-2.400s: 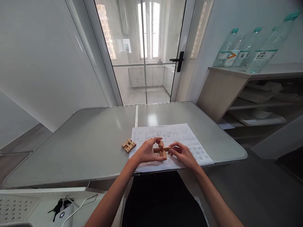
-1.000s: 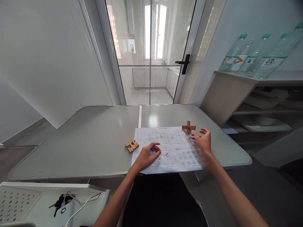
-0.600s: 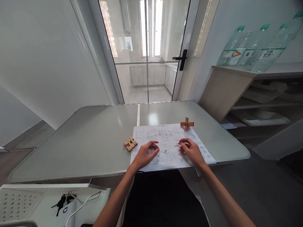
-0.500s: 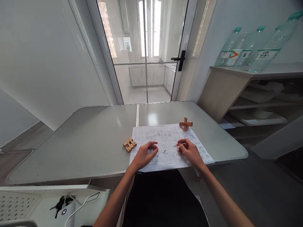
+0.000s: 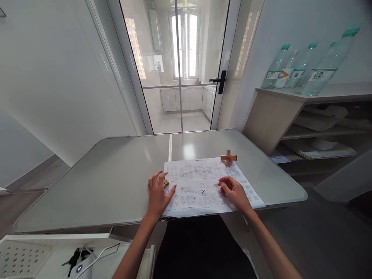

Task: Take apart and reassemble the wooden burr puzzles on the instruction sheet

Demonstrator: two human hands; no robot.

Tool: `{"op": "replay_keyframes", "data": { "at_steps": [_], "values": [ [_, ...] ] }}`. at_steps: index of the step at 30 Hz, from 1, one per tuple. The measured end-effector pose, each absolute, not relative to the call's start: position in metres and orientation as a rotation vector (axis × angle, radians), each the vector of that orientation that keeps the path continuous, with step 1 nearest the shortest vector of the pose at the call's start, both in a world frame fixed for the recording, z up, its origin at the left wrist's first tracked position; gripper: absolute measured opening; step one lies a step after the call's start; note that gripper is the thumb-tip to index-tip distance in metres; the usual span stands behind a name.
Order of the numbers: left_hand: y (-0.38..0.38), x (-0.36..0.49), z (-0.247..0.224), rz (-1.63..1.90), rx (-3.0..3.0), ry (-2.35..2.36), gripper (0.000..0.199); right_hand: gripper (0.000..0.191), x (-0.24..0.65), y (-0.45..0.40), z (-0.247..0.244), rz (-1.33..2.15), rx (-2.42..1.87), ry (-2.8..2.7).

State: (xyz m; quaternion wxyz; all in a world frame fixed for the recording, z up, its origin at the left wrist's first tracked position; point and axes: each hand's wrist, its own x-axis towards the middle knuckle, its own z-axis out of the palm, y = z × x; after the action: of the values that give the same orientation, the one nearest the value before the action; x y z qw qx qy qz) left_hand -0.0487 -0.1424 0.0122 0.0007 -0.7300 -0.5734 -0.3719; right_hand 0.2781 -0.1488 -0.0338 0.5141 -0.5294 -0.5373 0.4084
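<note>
My left hand [image 5: 158, 195] reaches over a light-wood block puzzle [image 5: 166, 183] at the left edge of a printed paper sheet [image 5: 186, 203]. Its fingers and thumb are spread apart, hiding most of the puzzle, and I see no firm grip. Over the right part of the sheet, my right hand [image 5: 232, 190] has its fingers curled in toward the thumb. Whether anything small lies between those fingertips is hidden. A reddish-brown wooden cross-shaped puzzle [image 5: 228, 157] stands at the sheet's far right corner, apart from both hands.
The sheet lies on a pale glossy table [image 5: 124, 174] with a seam. At right stands a shelf unit [image 5: 279, 112] with several plastic bottles [image 5: 321, 77] on top. A white tray [image 5: 26, 255] holding keys and a cable is at lower left. Beyond is a glass door [image 5: 181, 93].
My left hand has moved left from above the sheet to the light-wood puzzle, its fingers spreading over it. My right hand stays nearly still. The view has tilted up slightly.
</note>
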Motion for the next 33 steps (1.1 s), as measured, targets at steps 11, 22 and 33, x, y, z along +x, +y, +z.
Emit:
{"op": "replay_keyframes", "data": {
  "at_steps": [11, 22, 33],
  "values": [
    [-0.12, -0.085, -0.006, -1.282, -2.31, -2.176, 0.075, 0.028, 0.278, -0.149, -0.037, 0.975, -1.292, -1.291],
    [-0.122, -0.085, -0.005, -1.387, -2.256, -2.214, 0.064, 0.032, 0.277, -0.149, -0.037, 0.962, -1.287, -1.257],
    [-0.126, -0.085, -0.004, -1.409, -2.276, -2.19, 0.065, 0.034, 0.277, -0.15, -0.038, 0.967, -1.287, -1.255]
  ]
}}
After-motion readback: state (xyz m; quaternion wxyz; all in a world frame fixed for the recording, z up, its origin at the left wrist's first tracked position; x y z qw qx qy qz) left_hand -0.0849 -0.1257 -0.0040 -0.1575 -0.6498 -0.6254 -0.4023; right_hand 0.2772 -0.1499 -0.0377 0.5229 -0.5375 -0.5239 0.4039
